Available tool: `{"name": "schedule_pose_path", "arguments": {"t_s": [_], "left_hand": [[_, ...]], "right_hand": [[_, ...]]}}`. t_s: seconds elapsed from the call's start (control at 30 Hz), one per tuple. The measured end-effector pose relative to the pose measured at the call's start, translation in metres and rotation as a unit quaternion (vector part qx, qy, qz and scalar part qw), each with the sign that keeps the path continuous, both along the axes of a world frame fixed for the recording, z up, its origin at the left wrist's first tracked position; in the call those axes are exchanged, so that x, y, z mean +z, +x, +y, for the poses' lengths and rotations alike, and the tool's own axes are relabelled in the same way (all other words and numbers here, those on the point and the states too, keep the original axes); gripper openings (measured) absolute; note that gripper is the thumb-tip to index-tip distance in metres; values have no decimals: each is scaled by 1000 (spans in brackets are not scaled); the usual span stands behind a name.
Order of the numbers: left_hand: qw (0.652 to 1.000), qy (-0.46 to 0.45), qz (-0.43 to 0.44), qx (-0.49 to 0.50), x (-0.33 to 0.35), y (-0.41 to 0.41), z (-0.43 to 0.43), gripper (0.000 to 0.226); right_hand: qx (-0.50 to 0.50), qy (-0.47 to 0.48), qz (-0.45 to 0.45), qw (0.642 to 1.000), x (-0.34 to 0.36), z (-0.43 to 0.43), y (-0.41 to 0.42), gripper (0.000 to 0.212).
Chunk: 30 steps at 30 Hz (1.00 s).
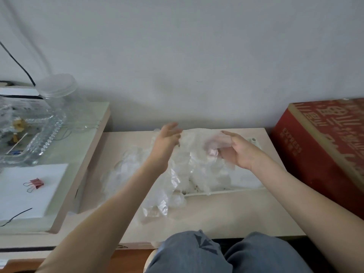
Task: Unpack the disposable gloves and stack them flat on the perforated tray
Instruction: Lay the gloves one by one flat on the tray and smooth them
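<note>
Head view: thin clear plastic glove [196, 139] hangs over the white perforated tray [248, 178]; our right grip [238, 152] curls round it, left grip [167, 142] we cannot tell; featherlight, limp, clingy; we judge pinching cuff corners best.

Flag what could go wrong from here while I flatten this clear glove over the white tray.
1. The crumpled pile of clear plastic gloves already spills over the white perforated tray's front rim onto the beige table; adding more may push some off.
2. The thin clear glove stretched between left hand and right hand looks wrinkled, so it may land folded, not flat.
</note>
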<state>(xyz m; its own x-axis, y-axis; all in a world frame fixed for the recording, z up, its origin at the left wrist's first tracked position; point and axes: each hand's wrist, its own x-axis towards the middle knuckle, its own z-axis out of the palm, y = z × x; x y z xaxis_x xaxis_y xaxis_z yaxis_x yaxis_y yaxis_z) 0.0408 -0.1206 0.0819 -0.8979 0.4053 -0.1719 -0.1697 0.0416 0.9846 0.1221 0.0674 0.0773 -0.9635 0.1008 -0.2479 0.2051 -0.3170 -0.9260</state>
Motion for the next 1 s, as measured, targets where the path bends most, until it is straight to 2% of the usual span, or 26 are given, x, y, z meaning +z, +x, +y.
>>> {"name": "schedule_pose_path", "arguments": {"t_s": [0.07,0.1,0.13,0.17,0.2,0.23,0.27,0.3,0.33,0.4,0.47,0.6,0.67,0.77,0.87,0.9,1.0], "left_hand": [[989,-13,127,-69,13,5,4,55],[968,-68,206,-130,18,10,10,58],[927,-154,289,-182,21,14,17,69],[867,-244,375,-219,21,18,27,84],[803,-316,449,-233,19,21,35,96],[753,-358,501,-229,16,24,45,100],[726,-378,532,-217,13,25,52,94],[718,-380,547,-202,9,24,57,83],[725,-373,545,-195,7,21,61,68],[764,-340,511,-199,5,19,69,39],[785,-320,490,-205,5,21,75,25],[845,-264,424,-192,8,27,80,20],[874,-248,373,-190,12,28,82,20],[918,-230,280,-164,13,26,83,21],[972,-153,136,-112,10,21,83,27],[982,-140,94,-91,7,19,83,27],[980,-187,51,-41,-4,11,82,25]], "right_hand": [[-4,3,-14,1000,-2,9,0,14],[-3,13,-15,1000,-1,14,1,15],[3,27,-15,1000,2,16,1,14],[6,41,-16,999,5,19,3,11],[8,50,-16,999,8,20,3,11],[4,60,-15,998,10,23,4,12],[-3,71,-17,997,12,25,5,12],[-12,81,-21,996,13,27,6,12],[-22,89,-22,996,14,31,7,13],[-30,111,-20,993,14,42,10,14],[-32,121,-34,992,13,53,15,13],[-17,109,-62,992,11,69,24,14],[-3,116,-69,991,11,74,27,8],[19,154,-75,985,7,81,31,3],[1,138,-70,988,3,88,32,13],[-18,129,-68,989,1,90,32,17],[-75,91,-67,991,-7,95,31,23]]}}
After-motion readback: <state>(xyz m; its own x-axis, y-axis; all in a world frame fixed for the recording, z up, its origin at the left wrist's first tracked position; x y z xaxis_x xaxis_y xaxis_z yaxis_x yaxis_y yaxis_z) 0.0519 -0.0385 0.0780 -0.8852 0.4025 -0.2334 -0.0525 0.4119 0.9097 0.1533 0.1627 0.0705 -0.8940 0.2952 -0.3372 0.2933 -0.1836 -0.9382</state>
